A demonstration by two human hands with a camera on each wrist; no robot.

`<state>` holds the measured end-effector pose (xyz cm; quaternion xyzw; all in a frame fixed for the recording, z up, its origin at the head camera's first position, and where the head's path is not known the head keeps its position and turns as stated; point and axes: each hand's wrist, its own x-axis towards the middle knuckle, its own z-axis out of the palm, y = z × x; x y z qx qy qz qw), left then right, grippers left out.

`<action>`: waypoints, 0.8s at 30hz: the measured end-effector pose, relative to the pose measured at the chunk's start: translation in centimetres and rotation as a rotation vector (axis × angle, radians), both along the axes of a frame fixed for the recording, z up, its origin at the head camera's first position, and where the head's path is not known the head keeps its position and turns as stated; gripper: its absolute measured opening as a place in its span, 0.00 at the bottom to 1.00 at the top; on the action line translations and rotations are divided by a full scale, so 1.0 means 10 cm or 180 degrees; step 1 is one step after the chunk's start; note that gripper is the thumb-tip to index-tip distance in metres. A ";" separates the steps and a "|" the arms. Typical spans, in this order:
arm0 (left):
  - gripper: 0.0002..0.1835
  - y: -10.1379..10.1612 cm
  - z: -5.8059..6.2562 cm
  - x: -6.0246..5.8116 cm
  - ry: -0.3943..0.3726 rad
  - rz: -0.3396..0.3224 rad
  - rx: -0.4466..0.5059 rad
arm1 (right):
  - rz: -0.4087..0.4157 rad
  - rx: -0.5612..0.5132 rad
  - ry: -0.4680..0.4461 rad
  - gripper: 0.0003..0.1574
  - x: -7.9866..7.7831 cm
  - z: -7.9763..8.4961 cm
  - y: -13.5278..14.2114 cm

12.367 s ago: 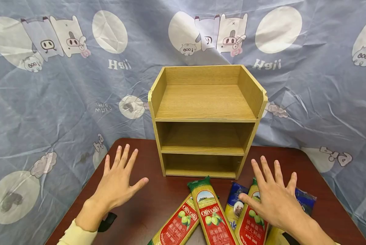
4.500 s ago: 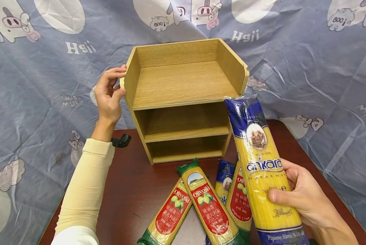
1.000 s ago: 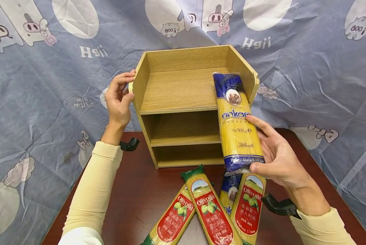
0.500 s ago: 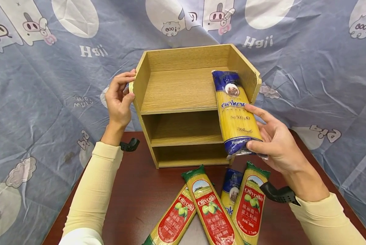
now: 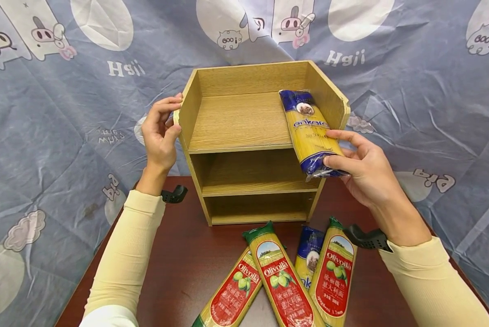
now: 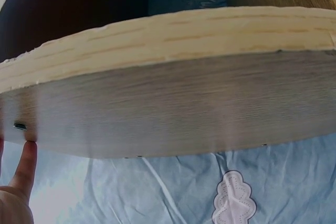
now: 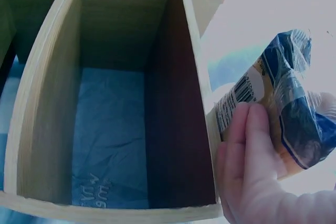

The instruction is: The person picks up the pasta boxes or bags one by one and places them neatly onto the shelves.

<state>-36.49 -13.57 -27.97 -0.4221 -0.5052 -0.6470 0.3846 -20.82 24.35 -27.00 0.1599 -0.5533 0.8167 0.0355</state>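
Yellow pack [image 5: 310,141] over rack [image 5: 236,122] top, right side, near end jutting past front edge. Our right hand [image 5: 367,170] pinches that end; left hand [image 5: 159,144] grips rack's left side. If slick film slips our pinch, pack could tip forward onto red-labelled packs [image 5: 285,284] on tabletop [image 5: 179,259].

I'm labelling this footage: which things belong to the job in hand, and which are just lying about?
In the job: right hand, held pasta pack, left hand, shelf.

Not being handled: four other packs, possibly for later; table; cloth backdrop.
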 end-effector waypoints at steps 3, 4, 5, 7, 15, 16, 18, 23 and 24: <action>0.27 0.01 0.00 0.00 0.0008 0.0000 0.0005 | -0.0225 0.0140 -0.0048 0.31 -0.03 0.02 -0.02; 0.27 0.01 0.00 -0.01 0.0012 -0.0005 0.0012 | -0.0306 0.0208 -0.0063 0.31 -0.04 0.03 -0.02; 0.28 0.01 -0.01 -0.01 0.0015 -0.0011 0.0021 | -0.0392 0.0275 -0.0078 0.31 -0.05 0.04 -0.03; 0.29 0.01 -0.01 -0.01 0.0021 -0.0023 0.0042 | -0.0550 0.0386 -0.0096 0.30 -0.08 0.04 -0.06; 0.33 0.01 -0.04 -0.02 0.0011 -0.0044 0.0067 | -0.1147 0.0763 -0.0029 0.33 -0.21 0.04 -0.11; 0.33 0.01 -0.04 -0.02 0.0008 -0.0046 0.0068 | -0.1210 0.0802 -0.0018 0.33 -0.22 0.04 -0.11; 0.32 0.01 -0.04 -0.02 0.0003 -0.0048 0.0070 | -0.1322 0.0847 0.0009 0.32 -0.25 0.04 -0.11; 0.30 0.01 -0.03 -0.01 -0.0001 -0.0050 0.0059 | -0.1546 0.0843 0.0129 0.28 -0.31 -0.01 -0.12; 0.30 0.01 -0.03 -0.01 -0.0002 -0.0053 0.0056 | -0.1562 0.0816 0.0156 0.27 -0.32 -0.02 -0.12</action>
